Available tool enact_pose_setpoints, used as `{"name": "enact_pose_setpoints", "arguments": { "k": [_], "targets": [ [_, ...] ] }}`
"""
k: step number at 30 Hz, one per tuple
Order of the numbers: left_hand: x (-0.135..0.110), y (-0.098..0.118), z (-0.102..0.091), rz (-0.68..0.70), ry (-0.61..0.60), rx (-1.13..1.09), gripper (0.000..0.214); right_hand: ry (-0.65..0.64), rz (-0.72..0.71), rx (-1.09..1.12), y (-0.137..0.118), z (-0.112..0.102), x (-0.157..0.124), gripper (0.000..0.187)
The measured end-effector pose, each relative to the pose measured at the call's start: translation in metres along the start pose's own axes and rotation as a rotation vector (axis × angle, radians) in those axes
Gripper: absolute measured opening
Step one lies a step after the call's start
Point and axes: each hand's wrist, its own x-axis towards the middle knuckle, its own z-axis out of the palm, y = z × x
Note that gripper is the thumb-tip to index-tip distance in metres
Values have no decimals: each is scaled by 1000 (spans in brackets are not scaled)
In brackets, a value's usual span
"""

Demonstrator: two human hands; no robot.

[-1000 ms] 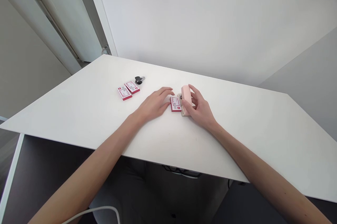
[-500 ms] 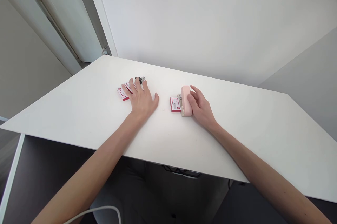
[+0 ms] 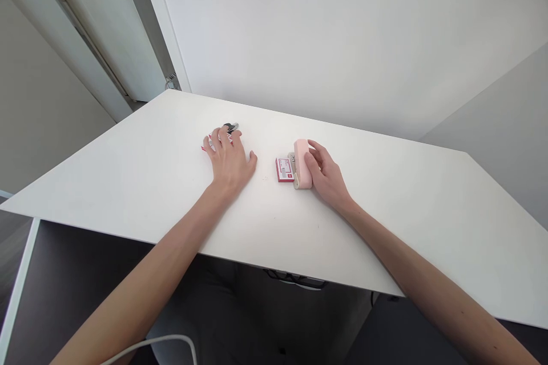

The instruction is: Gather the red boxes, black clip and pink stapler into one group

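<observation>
My left hand [image 3: 229, 164] lies palm down with its fingers spread over red-and-white small boxes [image 3: 204, 148]. Its fingers mostly cover them, so only edges show. A black and metal staple remover [image 3: 232, 127] pokes out beyond the fingertips. On the right, my right hand [image 3: 329, 181] is closed around the side of a pink stapler [image 3: 303, 166], thumb on the near side and fingers behind. Against the stapler's left side sits another red-and-white staple box [image 3: 283, 171] with a grey patch on its top.
All of this is on a white desk [image 3: 385, 205] that meets a white wall [image 3: 299, 28]. Tiny specks lie between my hands. Below the front edge hangs a black rack [image 3: 295, 279]. A white cable [image 3: 171, 338] crosses the lower left.
The small boxes under my left hand have shifted right and away from me, bunched closer to the staple remover, which moved slightly right. My right hand and the stapler stay put.
</observation>
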Motion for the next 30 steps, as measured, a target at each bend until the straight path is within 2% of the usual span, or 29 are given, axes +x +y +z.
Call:
{"name": "enact_pose_setpoints", "arguments": {
  "k": [5, 14, 19, 24, 30],
  "targets": [
    [3, -11, 2, -121, -13, -4, 75, -5, -8, 0, 0, 0, 0, 65],
    [6, -12, 1, -109, -73, 19, 51, -19, -23, 1, 1, 0, 1, 63],
    [8, -7, -5, -23, -141, -78, 53, -18, -18, 8, 0, 0, 1, 62],
    [6, 3, -10, 98, -172, -290, 64, -20, -19, 1, 1, 1, 2, 64],
    [-2, 14, -15, 306, -339, -441, 73, -9, -16, -13, 1, -1, 3, 66]
  ]
}}
